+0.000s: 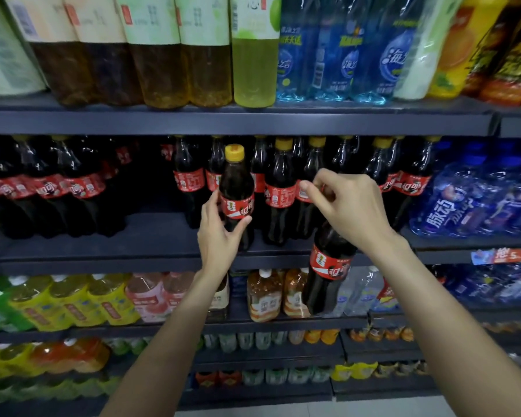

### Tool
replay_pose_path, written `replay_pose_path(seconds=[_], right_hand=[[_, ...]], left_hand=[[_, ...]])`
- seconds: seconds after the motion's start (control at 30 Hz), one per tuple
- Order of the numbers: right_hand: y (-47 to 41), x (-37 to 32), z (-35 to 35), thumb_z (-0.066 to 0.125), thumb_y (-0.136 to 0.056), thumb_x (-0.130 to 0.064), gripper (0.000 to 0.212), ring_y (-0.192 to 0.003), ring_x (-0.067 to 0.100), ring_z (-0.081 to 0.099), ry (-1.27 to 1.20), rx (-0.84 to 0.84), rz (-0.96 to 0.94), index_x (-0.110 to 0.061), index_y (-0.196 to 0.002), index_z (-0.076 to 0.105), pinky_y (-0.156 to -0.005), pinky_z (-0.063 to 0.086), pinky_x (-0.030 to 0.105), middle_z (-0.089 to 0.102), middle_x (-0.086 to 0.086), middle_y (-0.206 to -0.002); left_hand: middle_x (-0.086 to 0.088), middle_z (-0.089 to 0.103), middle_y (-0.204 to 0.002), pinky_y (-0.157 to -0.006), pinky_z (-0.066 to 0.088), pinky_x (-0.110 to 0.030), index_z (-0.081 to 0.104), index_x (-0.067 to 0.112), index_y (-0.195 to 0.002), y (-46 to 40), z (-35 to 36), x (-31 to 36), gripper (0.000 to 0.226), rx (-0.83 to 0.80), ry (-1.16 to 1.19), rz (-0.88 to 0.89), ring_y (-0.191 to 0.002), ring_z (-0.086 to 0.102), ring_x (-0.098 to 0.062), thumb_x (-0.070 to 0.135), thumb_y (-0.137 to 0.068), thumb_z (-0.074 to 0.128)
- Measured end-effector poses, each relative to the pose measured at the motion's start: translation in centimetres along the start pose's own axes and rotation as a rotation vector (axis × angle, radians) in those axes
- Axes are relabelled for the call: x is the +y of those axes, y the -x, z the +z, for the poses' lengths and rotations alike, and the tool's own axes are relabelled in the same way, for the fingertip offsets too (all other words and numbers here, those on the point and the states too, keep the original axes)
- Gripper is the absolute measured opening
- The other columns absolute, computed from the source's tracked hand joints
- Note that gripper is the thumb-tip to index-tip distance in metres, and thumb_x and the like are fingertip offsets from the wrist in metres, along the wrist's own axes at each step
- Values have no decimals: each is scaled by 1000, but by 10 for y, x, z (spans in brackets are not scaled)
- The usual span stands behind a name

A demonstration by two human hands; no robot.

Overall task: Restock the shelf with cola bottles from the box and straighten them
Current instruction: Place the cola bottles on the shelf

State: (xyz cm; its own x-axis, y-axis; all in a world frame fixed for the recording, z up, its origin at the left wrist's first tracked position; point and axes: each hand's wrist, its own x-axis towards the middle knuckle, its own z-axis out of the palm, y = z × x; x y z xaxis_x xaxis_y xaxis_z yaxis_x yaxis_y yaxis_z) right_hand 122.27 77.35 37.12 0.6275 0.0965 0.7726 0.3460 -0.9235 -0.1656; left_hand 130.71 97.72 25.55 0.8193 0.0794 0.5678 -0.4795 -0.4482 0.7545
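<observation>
Now we steady the cola bottle [236, 200] at the shelf [151, 236] edge with our left hand [220, 233] curled round it, while our right hand [348, 206] dangles a second bottle [328, 269] (gripped at its neck) to set upright beside it.

- This is a shop, by the look of it a drinks aisle in a grocery or convenience store.
- Dark metal shelves [238, 120] run in tiers from top to floor, each packed with rows of the same bottled drink.
- Cola bottles [278, 191] with red labels fill the middle tier; tea bottles [163, 55] and blue water bottles [343, 55] stand above.
- Shrink-wrapped multipacks [73, 299] sit on lower tiers.
- A price tag [498, 255] is clipped to a shelf edge on the right.
</observation>
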Motion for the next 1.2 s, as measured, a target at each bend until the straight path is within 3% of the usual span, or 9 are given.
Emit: replay_pose_path(seconds=[0.4, 0.5, 0.6, 0.7, 0.8, 0.9, 0.97, 1.07, 1.2], right_hand=[[-12, 35, -5, 57, -93, -33, 35, -41, 15, 45, 50, 207, 12, -10, -67, 56, -44, 35, 23, 47, -2, -46], [-13, 39, 1, 58, -93, -30, 34, -41, 15, 46, 87, 287, -31, -11, -66, 56, -39, 38, 26, 47, -1, -45], [-17, 44, 5, 59, -94, -28, 35, -41, 15, 45, 137, 399, -102, -10, -64, 56, -35, 35, 27, 46, 0, -45], [-26, 49, 8, 60, -93, -27, 36, -42, 15, 45, 202, 460, -157, -10, -62, 55, -33, 34, 27, 46, 1, -45], [-30, 56, 12, 62, -92, -26, 34, -43, 14, 46, 203, 474, -173, -10, -62, 57, -32, 35, 27, 49, 1, -46], [-34, 62, 15, 61, -92, -27, 34, -45, 14, 48, 179, 463, -144, -9, -63, 57, -34, 36, 28, 50, 0, -48], [-38, 64, 15, 59, -92, -31, 34, -48, 15, 50, 165, 434, -86, -9, -66, 56, -37, 36, 27, 51, 0, -50], [-34, 67, 10, 55, -92, -41, 34, -62, 16, 55, 142, 328, -24, -10, -77, 57, -45, 41, 28, 56, -1, -64], [7, 76, 0, 60, -91, -32, 28, -95, 17, 59, 26, 334, 127, -7, -105, 60, -68, 48, 24, 58, 6, -107]], left_hand=[[-8, 33, -143, -92, 52, -47, 20, 21, -148, -14, 23, -2, 85, 51, -88, 27, -128, 44, -24, 26, -82, 73], [-8, 35, -143, -82, 50, -32, 28, 15, -146, 4, 26, 7, 76, 141, -186, 71, -130, 39, -23, 23, -83, 69], [-10, 41, -138, -89, 42, -26, 38, 9, -138, 28, 36, 23, 62, 236, -119, 163, -126, 39, -23, 24, -84, 64], [-7, 52, -126, -95, 46, -33, 45, 13, -130, 49, 60, 48, 50, 31, -77, 336, -116, 49, -20, 31, -85, 59], [0, 42, -135, -87, 53, -38, 33, 23, -140, 57, 93, 74, 65, -211, -57, 296, -122, 47, -19, 35, -85, 65], [0, 31, -143, -92, 51, -38, 21, 21, -147, 51, 123, 84, 88, -255, -26, 193, -131, 39, -20, 29, -79, 75], [-2, 35, -141, -92, 51, -43, 19, 23, -147, 48, 136, 84, 92, -247, -10, 165, -130, 41, -22, 25, -76, 78], [-1, 41, -136, -89, 52, -45, 20, 31, -144, 49, 147, 78, 90, -193, 46, 148, -126, 45, -22, 25, -76, 78], [1, 41, -134, -90, 52, -45, 26, 28, -144, 54, 154, 73, 82, -128, 101, 133, -125, 47, -20, 26, -79, 76]])
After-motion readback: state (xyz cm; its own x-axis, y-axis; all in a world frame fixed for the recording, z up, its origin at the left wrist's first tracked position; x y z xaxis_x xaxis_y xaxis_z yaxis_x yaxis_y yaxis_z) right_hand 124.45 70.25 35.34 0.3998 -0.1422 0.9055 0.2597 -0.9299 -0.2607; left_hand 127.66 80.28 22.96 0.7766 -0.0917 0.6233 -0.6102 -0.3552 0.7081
